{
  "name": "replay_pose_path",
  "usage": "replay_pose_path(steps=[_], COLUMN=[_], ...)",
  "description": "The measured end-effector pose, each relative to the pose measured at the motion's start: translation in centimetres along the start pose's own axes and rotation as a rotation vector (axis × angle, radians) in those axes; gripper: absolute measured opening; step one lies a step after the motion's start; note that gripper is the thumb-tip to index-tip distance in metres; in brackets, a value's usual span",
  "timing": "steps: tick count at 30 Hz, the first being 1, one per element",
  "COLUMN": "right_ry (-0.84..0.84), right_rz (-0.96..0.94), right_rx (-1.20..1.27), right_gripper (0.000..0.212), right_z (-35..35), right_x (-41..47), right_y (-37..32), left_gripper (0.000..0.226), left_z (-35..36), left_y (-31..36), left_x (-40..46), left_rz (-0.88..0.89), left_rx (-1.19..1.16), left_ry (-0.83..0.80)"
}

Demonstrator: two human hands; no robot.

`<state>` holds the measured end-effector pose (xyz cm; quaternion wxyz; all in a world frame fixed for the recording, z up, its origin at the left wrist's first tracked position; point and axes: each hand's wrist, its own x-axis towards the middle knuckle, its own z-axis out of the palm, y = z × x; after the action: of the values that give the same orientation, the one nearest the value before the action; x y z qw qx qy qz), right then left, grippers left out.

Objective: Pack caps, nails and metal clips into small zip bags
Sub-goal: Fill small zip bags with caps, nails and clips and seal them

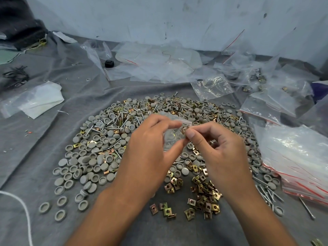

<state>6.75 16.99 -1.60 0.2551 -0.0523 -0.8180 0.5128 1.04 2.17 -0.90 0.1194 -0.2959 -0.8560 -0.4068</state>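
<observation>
On a grey cloth-covered worktop (pixel 44 132), above loose metal clips (pixel 204 196), the left hand (pixel 149 157) pinches a small zip bag (pixel 173 137) open while the right hand (pixel 220 151) pinches a clip (pixel 184 129) at its mouth, best slid in squarely, with caps (pixel 92 153) and nails (pixel 122 121) heaped beyond.

Both forearms bare, no sleeves or jewellery

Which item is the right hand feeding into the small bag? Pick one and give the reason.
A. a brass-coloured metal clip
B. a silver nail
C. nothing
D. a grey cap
A: the right hand pinches a brass-coloured metal clip at the mouth of the small zip bag, which the left hand holds.
</observation>
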Motion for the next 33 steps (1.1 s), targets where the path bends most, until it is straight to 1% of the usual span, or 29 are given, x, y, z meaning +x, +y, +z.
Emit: replay_pose_path(steps=[7,13,18,20,23,25,29,33], right_ry=[-0.049,-0.086,-0.135,-0.132,-0.099,-0.100,-0.138,-0.143], right_rz=[0.039,0.140,0.198,0.166,0.092,0.130,0.229,0.338], right_rx=[-0.006,0.160,0.239,0.197,0.065,0.081,0.186,0.301], right_gripper=[0.011,0.010,0.012,0.011,0.011,0.010,0.012,0.018], right_z=[-0.11,-0.04,-0.35,-0.61,-0.50,-0.32,-0.52,-0.43], right_x=[0.10,0.20,0.24,0.19,0.04,0.00,0.20,0.26], right_y=[0.47,0.69,0.32,0.16,-0.02,-0.19,-0.14,-0.17], left_gripper=[0.030,0.024,0.022,0.021,0.022,0.026,0.032,0.028], left_z=[-0.06,0.20,0.30,0.25,0.26,0.26,0.24,-0.20], left_y=[-0.04,0.00,0.05,0.00,0.01,0.08,0.18,0.10], left_x=[0.03,-0.11,-0.06,0.01,0.02,-0.01,-0.07,0.06], left_rz=[0.046,0.062,0.067,0.065,0.066,0.071,0.064,0.050], left_rx=[-0.006,0.011,-0.016,-0.016,0.001,-0.003,-0.024,-0.021], left_ry=[0.026,0.012,0.029,0.025,0.026,0.024,0.010,0.056])
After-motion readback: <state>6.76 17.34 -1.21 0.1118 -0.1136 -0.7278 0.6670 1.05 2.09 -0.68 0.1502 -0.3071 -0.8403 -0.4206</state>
